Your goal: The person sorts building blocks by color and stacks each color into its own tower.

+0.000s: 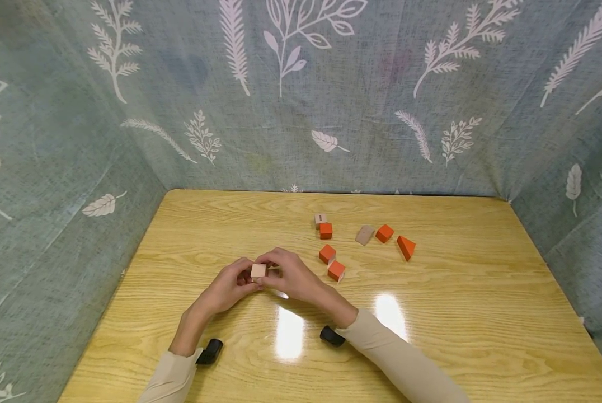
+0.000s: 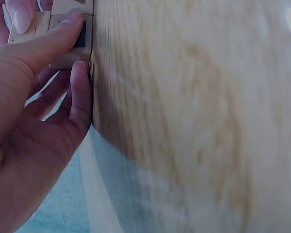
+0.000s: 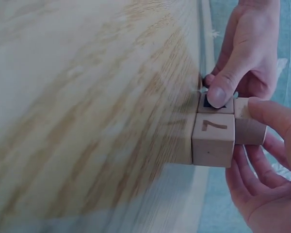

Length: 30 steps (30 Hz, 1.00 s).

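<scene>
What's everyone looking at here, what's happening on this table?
A person is stacking small wooden cubes. The left hand grips a dark-marked cube, which stands beside a cube marked 7. The right hand pinches a plain-topped cube above the two. Over to the person's right on the table lie four orange cubes, an orange triangular block and two plain wood pieces.
</scene>
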{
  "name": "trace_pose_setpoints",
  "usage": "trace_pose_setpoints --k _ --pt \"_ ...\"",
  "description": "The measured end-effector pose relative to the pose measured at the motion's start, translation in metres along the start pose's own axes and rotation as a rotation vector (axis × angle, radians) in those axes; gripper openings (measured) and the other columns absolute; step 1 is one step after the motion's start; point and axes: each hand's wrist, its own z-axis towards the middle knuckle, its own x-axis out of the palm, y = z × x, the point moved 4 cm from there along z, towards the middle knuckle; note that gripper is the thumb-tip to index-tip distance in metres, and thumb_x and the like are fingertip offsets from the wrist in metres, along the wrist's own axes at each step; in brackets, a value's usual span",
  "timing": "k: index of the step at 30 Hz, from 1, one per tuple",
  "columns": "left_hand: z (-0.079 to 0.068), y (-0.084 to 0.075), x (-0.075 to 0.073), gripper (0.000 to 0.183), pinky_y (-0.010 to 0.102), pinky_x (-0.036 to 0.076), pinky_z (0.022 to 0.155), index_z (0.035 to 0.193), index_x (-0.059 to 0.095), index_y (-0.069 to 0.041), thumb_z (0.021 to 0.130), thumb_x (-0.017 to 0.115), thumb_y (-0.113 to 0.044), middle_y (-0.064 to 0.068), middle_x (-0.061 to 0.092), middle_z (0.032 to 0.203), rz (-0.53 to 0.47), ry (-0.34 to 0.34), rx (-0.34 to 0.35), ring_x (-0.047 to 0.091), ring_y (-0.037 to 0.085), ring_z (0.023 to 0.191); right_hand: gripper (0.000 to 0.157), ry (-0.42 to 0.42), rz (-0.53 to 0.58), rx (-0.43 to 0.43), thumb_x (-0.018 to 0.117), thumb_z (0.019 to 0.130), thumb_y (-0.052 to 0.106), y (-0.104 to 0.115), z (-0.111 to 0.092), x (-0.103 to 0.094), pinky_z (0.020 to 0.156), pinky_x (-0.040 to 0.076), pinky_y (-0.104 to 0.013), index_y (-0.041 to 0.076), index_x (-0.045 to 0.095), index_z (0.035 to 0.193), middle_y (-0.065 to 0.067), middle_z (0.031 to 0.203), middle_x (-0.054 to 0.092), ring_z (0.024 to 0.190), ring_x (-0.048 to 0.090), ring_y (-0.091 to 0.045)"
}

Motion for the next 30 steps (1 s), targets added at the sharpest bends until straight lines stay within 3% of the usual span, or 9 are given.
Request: trace_pose_setpoints --k 10,19,23,30 --pt "0.0016 0.0007 0.0002 0.019 0.026 0.039 0.063 0.099 0.061 -0.014 0.092 0.078 -0.010 0.002 0.047 0.081 0.006 0.004 -0.005 0.044 0.011 0.071 0.033 0.002 0.009 0.014 0.074 0.097 0.014 -0.0010 0.0007 0.0016 0.084 0.053 -0.027 0.004 0.066 0.128 -0.006 0.110 0.064 0.099 0.062 -0.022" --pt "0.0011 -0.0014 -0.0062 0.036 0.027 0.056 0.071 0.124 0.067 0.000 0.091 0.078 -0.001 0.004 0.062 0.093 -0.053 -0.007 -0.038 0.063 0.013 0.081 0.036 0.000 0.015 -0.018 0.077 0.095 0.017 -0.0015 0.0013 0.0036 0.086 0.055 -0.031 0.006 0.067 0.127 -0.007 0.114 0.064 0.099 0.064 -0.021" --pt "0.0042 -0.0032 -0.0073 0.034 0.028 0.057 0.074 0.123 0.068 -0.001 0.091 0.077 -0.002 0.005 0.067 0.098 -0.042 0.013 -0.059 0.066 0.014 0.086 0.036 -0.009 0.008 -0.010 0.078 0.094 0.017 -0.0025 0.0010 0.0030 0.085 0.055 -0.030 0.007 0.068 0.127 -0.005 0.113 0.064 0.098 0.063 -0.017" --pt "0.0036 -0.0020 -0.0077 0.028 0.028 0.057 0.073 0.119 0.067 0.001 0.092 0.075 0.000 0.003 0.060 0.092 -0.045 0.028 -0.035 0.063 0.012 0.081 0.042 0.008 -0.051 -0.031 0.080 0.093 0.025 -0.0007 0.0027 -0.0013 0.092 0.052 -0.029 0.008 0.066 0.129 -0.004 0.120 0.066 0.108 0.062 -0.016"
